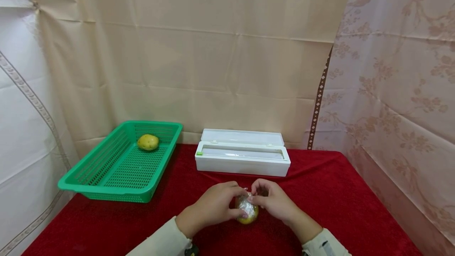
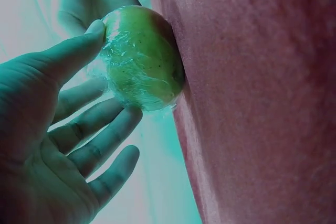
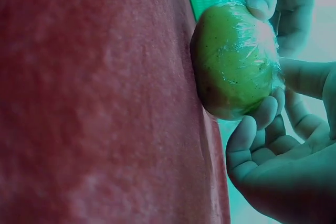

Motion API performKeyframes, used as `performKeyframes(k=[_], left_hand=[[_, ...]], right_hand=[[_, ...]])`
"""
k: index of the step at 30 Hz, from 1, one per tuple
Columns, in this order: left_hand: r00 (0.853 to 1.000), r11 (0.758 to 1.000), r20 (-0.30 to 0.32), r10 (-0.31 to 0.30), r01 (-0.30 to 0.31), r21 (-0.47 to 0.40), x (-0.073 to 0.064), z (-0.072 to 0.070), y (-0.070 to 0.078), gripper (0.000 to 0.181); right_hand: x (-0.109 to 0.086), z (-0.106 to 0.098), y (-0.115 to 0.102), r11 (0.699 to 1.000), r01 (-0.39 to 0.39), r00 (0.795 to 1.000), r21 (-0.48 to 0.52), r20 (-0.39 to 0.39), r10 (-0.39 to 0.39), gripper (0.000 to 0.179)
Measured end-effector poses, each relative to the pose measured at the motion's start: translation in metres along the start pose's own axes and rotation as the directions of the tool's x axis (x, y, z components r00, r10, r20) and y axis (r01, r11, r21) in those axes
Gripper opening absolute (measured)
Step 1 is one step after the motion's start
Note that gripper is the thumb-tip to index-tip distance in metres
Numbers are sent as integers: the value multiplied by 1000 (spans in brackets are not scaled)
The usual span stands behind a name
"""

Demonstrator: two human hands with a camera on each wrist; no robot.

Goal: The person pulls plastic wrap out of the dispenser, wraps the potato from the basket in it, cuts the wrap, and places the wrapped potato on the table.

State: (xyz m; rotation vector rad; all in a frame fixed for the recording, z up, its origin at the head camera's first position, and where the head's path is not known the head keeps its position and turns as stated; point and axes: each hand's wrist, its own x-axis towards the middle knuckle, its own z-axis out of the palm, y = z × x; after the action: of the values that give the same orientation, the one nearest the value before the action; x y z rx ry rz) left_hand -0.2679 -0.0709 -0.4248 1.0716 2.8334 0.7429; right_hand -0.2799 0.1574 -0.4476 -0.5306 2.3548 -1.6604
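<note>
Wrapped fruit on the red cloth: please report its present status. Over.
Left hand holds fruit; right hand touches plastic wrap. Fruit wrapped, resting on red cloth. White box stands behind, nothing blocking.

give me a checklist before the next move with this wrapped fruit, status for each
1. Wrapped fruit on the red cloth: ok.
2. Left hand steadying it: ok, thumb and fingers touch it.
3. Plastic film smooth: not ok, wrinkled.
4. Film sealed underneath: cannot tell, underside hidden.
5. White box closed: not ok, lid raised.
6. Room in the green basket: ok, one yellow fruit inside.
</note>
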Motion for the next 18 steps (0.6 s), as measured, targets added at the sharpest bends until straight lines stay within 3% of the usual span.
performKeyframes(k=[4, 8, 14, 18], left_hand=[[1000, 998, 4, -19, 19, -59, 1, 0, -4, 42], [1000, 999, 1, 6, -6, -34, 1, 0, -4, 37], [997, 998, 41, 58, -57, -10, 1, -2, -5, 33], [999, 999, 35, 30, -29, -15, 0, -2, -6, 34]], right_hand=[[0, -4, 0, 993, 99, 994, -63, 56, -95, 17], [-3, -8, -1, 958, 202, 978, -202, 89, -188, 22], [-6, -8, -7, 904, 222, 975, -365, 68, -212, 27], [-7, -9, -9, 867, 239, 971, -438, 93, -220, 30]])
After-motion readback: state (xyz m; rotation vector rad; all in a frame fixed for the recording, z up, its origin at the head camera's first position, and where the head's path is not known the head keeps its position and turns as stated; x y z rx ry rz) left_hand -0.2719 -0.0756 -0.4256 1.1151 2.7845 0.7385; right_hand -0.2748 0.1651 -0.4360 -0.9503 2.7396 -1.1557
